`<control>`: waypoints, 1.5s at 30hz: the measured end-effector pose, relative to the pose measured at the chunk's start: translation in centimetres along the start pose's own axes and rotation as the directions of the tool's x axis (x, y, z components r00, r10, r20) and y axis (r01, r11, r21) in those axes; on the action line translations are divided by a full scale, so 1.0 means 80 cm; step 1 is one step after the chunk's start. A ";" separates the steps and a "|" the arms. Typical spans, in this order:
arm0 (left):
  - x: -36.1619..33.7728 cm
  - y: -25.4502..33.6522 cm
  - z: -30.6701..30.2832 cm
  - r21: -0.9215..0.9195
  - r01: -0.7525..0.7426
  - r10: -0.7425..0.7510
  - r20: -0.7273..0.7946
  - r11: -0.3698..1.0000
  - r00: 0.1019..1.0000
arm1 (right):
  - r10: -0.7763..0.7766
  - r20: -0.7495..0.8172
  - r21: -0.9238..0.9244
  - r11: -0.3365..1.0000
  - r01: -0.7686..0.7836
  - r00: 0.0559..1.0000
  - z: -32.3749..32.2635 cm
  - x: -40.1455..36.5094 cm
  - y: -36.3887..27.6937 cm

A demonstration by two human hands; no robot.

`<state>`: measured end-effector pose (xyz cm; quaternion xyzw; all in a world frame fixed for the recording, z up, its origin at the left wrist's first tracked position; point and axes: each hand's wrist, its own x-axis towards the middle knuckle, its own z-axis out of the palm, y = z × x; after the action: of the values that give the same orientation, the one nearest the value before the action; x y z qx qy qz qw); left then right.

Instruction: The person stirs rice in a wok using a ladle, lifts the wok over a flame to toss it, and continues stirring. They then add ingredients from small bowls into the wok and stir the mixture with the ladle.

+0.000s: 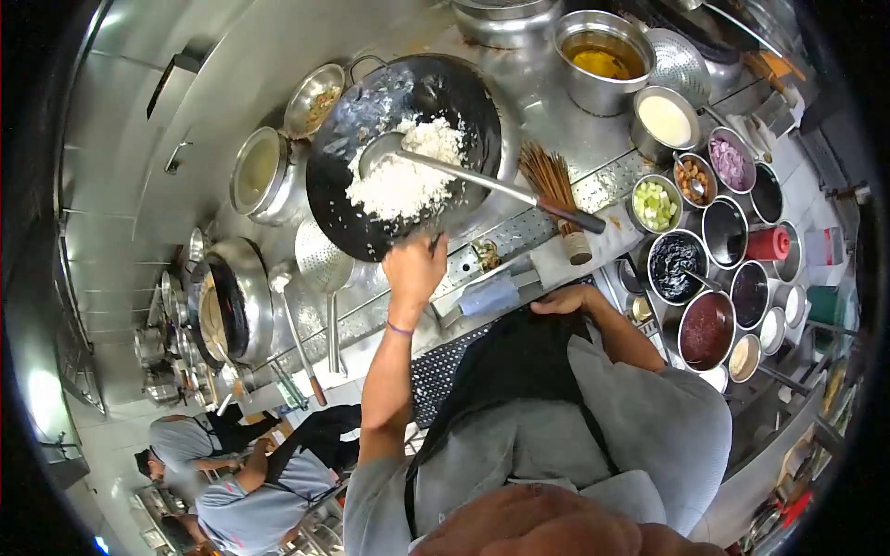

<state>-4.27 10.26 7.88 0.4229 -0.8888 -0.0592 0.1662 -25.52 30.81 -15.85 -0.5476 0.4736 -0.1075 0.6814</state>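
Note:
A black wok [338, 199] holds white rice [403, 190]. A ladle [477, 178] rests in the wok, its bowl in the rice and its dark handle end out over the counter, with no hand on it. My left hand [414, 269] is closed at the wok's near rim; what its fingers grip there is hard to make out. My right hand [564, 301] is near the counter edge by my black apron [519, 361], its fingers partly bent; whether it holds anything is unclear. A bamboo brush [552, 185] lies right of the wok.
Pots and bowls of sauces, chopped green vegetable [654, 204] and onion [731, 164] stand at right. An oil pot [604, 61] is at the top. A perforated skimmer [324, 259] lies left of my left hand. Two people [260, 491] are at lower left.

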 end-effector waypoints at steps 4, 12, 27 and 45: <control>-0.053 -0.002 0.007 -0.004 -0.004 0.004 -0.043 1.000 0.999 | 0.338 -0.412 -0.113 0.903 -0.415 0.846 0.002 -0.029 0.026; -0.071 -0.010 0.001 -0.082 0.100 -0.113 -0.173 0.992 0.979 | 0.476 -0.742 0.189 0.823 -0.535 0.471 -0.047 0.046 0.070; -0.052 -0.029 -0.032 -0.198 0.208 -0.247 -0.198 0.958 0.949 | 0.509 -0.739 0.267 0.823 -0.502 0.442 -0.040 0.043 0.084; -0.048 -0.022 -0.038 -0.225 0.243 -0.284 -0.171 0.943 0.943 | 0.514 -0.740 0.263 0.814 -0.518 0.433 -0.045 0.020 0.090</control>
<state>0.32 12.20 9.40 0.5234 -0.7919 -0.1274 0.2875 -30.10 30.11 -22.60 -0.2738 0.8654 -0.1214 0.4018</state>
